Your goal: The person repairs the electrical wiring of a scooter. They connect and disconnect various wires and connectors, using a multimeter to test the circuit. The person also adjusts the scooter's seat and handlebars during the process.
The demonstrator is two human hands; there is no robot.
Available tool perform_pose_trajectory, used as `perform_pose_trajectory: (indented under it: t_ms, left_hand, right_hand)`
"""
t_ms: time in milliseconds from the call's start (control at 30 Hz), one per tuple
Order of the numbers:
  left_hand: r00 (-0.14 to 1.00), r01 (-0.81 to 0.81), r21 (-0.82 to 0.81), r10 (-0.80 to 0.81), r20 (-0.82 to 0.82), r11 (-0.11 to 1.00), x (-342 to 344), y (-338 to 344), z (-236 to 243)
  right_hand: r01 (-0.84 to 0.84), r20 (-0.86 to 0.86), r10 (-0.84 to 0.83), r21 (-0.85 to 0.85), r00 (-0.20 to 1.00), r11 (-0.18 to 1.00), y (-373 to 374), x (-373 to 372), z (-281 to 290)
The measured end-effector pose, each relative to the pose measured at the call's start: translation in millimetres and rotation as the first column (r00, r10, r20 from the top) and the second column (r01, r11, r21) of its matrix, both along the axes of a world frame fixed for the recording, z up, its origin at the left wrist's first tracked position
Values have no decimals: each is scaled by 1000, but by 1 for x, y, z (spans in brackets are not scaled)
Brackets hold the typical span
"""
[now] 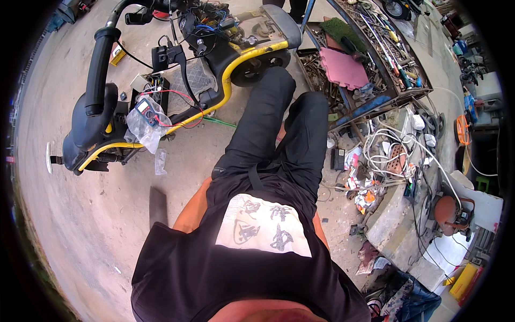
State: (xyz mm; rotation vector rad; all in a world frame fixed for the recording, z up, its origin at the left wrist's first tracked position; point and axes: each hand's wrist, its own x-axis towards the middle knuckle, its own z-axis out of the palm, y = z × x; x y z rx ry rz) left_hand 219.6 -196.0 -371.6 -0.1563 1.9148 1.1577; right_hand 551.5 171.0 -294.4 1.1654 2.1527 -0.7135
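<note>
Closest in, the person sits in a black shirt with a white rectangular patch of dark marks [263, 225] on the chest. The bare left upper arm [189, 212] and right upper arm [321, 232] drop beside the torso and pass behind it. Neither the left hand nor the right hand shows, so I cannot tell whether either grip is spread, pressed together or pinching anything. Black-trousered legs [279, 129] stretch forward from where the arms vanish.

Ahead and to the left of that spot, a small clear plastic bag [160, 161] lies flat on the concrete ground [80, 214]. Just beyond it, a dark handheld multimeter with a blue dial face [146, 111] sits in a crumpled clear plastic bag [144, 134]. That bag rests on the deck of a yellow-framed black electric scooter [228, 80] lying on its side, well apart from the arms. Red and black leads [177, 96] run from the meter into the scooter's opened wiring.

Ahead and to the right, a tangle of white cables [389, 145] lies among torn orange and white wrappers [362, 188]. Farther off, a long blue metal tray [370, 104] holds rusty hardware, screwdrivers, a pink foam tile [343, 68] and a green pad [339, 28]. At the far right edge stands an orange cable reel [461, 130].
</note>
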Motion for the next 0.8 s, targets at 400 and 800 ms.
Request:
perform_pose_trajectory:
  t_ms: [400,800]
  left_hand:
    - [973,-34,-240,87,216,970,-26,26,20]
    - [927,-36,-91,68,368,995,-36,125,32]
  right_hand:
    - [181,26,-179,-170,984,969,-4,-104,8]
    - [110,90,-93,-205,992,973,77,-146,30]
